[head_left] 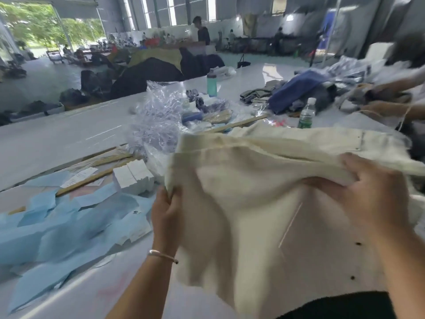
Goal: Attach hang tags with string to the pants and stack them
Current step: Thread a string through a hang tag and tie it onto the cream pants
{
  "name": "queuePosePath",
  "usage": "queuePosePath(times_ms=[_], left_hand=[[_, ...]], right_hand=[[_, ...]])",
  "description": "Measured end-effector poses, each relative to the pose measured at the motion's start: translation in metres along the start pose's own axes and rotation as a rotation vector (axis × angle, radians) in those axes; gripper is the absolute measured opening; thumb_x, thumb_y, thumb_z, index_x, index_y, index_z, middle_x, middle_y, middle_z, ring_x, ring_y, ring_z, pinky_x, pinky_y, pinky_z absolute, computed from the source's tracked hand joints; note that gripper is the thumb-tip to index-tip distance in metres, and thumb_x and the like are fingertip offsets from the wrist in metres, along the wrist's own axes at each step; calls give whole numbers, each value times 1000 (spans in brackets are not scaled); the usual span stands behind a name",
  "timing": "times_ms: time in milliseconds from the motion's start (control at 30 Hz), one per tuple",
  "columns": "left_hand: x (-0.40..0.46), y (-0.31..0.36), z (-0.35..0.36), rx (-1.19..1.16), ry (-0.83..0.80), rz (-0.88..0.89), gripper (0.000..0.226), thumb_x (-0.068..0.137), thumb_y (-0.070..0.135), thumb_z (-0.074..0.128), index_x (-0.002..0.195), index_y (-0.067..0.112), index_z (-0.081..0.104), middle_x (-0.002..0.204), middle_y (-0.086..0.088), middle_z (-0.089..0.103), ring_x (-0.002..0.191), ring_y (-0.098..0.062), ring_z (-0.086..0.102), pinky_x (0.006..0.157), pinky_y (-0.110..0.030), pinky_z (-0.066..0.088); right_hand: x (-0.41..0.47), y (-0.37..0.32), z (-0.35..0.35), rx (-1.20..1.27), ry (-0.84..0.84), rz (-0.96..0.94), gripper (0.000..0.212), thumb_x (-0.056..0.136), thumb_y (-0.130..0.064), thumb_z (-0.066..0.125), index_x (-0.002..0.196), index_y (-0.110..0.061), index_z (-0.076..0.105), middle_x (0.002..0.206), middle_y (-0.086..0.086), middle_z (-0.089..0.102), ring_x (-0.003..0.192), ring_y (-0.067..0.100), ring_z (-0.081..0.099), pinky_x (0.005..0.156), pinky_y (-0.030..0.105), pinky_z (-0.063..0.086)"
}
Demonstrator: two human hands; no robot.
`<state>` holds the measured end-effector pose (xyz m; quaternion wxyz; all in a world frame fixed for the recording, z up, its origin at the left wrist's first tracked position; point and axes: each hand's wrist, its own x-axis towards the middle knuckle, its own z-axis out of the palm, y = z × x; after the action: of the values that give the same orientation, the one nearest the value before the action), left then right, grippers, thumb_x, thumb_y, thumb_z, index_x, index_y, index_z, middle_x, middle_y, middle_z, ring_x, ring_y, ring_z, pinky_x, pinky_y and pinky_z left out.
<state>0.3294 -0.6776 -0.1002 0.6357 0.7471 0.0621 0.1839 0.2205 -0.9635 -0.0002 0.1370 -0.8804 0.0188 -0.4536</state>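
A pair of cream pants (241,192) is held up over the white table (57,139) in front of me. My left hand (166,212) grips the left edge of the cloth. My right hand (372,192) grips a fold of the cloth near the waistband at the right. A thin pale string (291,223) hangs down the front of the pants below my right hand. White hang tags (132,176) stand in a stack on the table to the left of the pants. Motion blurs the lower cloth.
Blue paper sheets (57,224) and wooden sticks (92,178) lie at the left. Crumpled clear plastic (158,120), a teal bottle (211,82) and a clear bottle (307,113) stand behind. Another person's hands (386,107) work with string by a clothes pile (296,90) at the right.
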Motion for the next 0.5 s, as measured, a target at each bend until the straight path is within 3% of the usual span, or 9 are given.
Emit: queuePosePath(times_ms=[100, 167, 300, 400, 500], left_hand=[[35, 68, 64, 47, 13, 275, 25, 97, 28, 55, 76, 15, 51, 67, 3, 56, 57, -5, 49, 59, -28, 37], [61, 108, 106, 118, 21, 396, 24, 97, 31, 54, 82, 12, 53, 82, -11, 63, 76, -25, 55, 68, -37, 37], [116, 164, 176, 297, 59, 513, 31, 98, 36, 47, 84, 9, 51, 82, -14, 58, 82, -37, 53, 66, -34, 27], [153, 176, 213, 423, 20, 474, 34, 101, 32, 39, 104, 3, 57, 106, -24, 62, 103, -42, 55, 78, -40, 36], [166, 156, 243, 634, 4, 467, 34, 100, 28, 41, 121, 6, 56, 122, -25, 56, 119, -41, 47, 97, -46, 37]], right_hand=[[43, 46, -37, -118, 26, 68, 72, 68, -83, 51, 62, -12, 39, 49, 3, 42, 48, 28, 45, 47, 37, 42], [74, 78, -51, -198, 40, 108, 76, 65, -89, 46, 63, -13, 39, 50, 4, 44, 52, 32, 48, 48, 37, 41], [151, 136, -39, -258, 74, 121, 74, 64, -89, 48, 61, -15, 42, 53, -1, 40, 60, 29, 45, 54, 34, 33], [197, 171, 4, -336, -78, 221, 65, 77, -75, 53, 93, -12, 61, 85, 13, 61, 89, 35, 57, 68, 39, 39], [200, 196, 50, -503, -313, 276, 64, 86, -59, 55, 130, -14, 46, 134, 18, 48, 125, 35, 43, 95, 48, 37]])
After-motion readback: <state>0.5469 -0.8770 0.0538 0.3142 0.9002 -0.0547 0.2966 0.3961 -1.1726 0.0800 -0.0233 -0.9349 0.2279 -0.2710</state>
